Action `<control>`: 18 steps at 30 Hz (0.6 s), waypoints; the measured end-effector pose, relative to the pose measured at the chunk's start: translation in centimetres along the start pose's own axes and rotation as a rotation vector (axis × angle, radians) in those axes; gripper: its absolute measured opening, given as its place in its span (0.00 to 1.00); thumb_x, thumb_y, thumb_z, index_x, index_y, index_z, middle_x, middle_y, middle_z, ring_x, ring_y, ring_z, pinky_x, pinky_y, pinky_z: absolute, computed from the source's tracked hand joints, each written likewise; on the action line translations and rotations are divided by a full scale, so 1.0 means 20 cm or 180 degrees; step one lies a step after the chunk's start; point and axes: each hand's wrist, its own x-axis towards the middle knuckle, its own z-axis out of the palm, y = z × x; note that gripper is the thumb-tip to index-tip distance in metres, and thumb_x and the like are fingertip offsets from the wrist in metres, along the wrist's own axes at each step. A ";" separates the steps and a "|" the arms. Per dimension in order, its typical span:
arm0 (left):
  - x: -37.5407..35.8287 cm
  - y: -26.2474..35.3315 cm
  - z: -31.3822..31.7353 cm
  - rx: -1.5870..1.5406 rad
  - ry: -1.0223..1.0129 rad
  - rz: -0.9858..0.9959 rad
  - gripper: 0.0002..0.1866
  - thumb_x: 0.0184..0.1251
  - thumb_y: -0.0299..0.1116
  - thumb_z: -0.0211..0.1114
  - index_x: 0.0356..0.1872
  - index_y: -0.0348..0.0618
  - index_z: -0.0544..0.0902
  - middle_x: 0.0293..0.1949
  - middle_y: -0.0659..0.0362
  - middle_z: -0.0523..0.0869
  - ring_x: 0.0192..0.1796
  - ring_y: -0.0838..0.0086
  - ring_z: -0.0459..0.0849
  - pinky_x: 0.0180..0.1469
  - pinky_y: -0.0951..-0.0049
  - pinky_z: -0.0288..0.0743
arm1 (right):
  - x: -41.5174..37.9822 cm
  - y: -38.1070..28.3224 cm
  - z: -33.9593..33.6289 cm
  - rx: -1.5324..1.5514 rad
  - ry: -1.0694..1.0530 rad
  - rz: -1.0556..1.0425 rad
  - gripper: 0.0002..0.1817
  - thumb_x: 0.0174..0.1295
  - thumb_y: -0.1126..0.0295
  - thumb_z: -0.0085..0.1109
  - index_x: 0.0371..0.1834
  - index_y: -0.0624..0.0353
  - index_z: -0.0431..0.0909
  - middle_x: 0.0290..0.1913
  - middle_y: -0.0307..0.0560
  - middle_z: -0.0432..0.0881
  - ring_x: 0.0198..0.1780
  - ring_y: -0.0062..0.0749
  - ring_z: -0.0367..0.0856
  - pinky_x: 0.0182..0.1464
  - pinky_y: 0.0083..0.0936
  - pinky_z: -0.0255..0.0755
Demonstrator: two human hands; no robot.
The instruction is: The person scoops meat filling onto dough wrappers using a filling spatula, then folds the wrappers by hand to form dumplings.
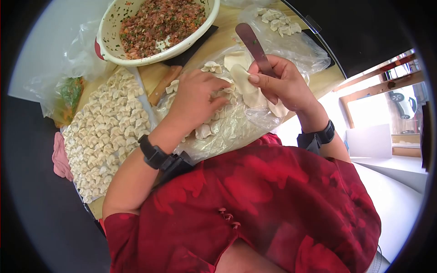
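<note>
My right hand (284, 82) grips a dark reddish-brown flat filling spatula (252, 43), its rounded end pointing up and away. The thumb of that hand also pinches the edge of a pale dough wrapper (241, 75), with more wrappers lying beneath it. My left hand (198, 95) is over a plastic sheet (227, 132), its thumb and index finger curved and apart, with nothing visible between them. Around the left hand lie several folded wontons (205, 131), partly hidden by it.
A white bowl (102, 34) of meat filling (164, 22) stands at the back. Rows of wontons (109, 123) cover the left side. Further wontons (282, 22) lie at the back right. A bag with greens (70, 93) and a pink cloth (60, 157) are at far left.
</note>
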 end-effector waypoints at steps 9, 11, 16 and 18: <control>0.02 0.00 0.03 0.0259 -0.0394 0.0176 0.08 0.49 0.32 0.73 0.33 0.49 0.87 0.36 0.62 0.85 0.44 0.67 0.79 0.53 0.66 0.60 | -0.03 0.01 -0.02 0.0150 0.0025 0.0026 0.10 0.62 0.70 0.67 0.40 0.61 0.78 0.25 0.32 0.77 0.18 0.11 0.65 0.19 0.13 0.56; 0.02 0.02 -0.01 0.0345 -0.0187 0.0150 0.07 0.53 0.32 0.73 0.34 0.47 0.87 0.37 0.62 0.86 0.44 0.71 0.81 0.52 0.67 0.65 | -0.01 0.00 0.00 0.0139 0.0000 0.0068 0.09 0.61 0.71 0.68 0.41 0.61 0.79 0.27 0.33 0.78 0.18 0.11 0.66 0.19 0.13 0.57; 0.05 0.08 -0.16 -0.2423 -0.0270 -0.1352 0.10 0.63 0.34 0.71 0.41 0.42 0.85 0.40 0.62 0.87 0.44 0.76 0.82 0.48 0.71 0.74 | 0.06 -0.06 0.05 0.0124 -0.0185 -0.0054 0.10 0.59 0.72 0.70 0.40 0.60 0.79 0.30 0.34 0.80 0.21 0.10 0.69 0.21 0.11 0.61; 0.05 0.08 -0.20 -0.3713 -0.0200 -0.1996 0.13 0.65 0.35 0.70 0.45 0.39 0.84 0.40 0.61 0.87 0.43 0.77 0.83 0.46 0.73 0.75 | 0.11 -0.08 0.09 -0.0223 -0.0293 -0.0199 0.11 0.58 0.71 0.71 0.39 0.59 0.79 0.31 0.35 0.80 0.24 0.10 0.71 0.21 0.11 0.61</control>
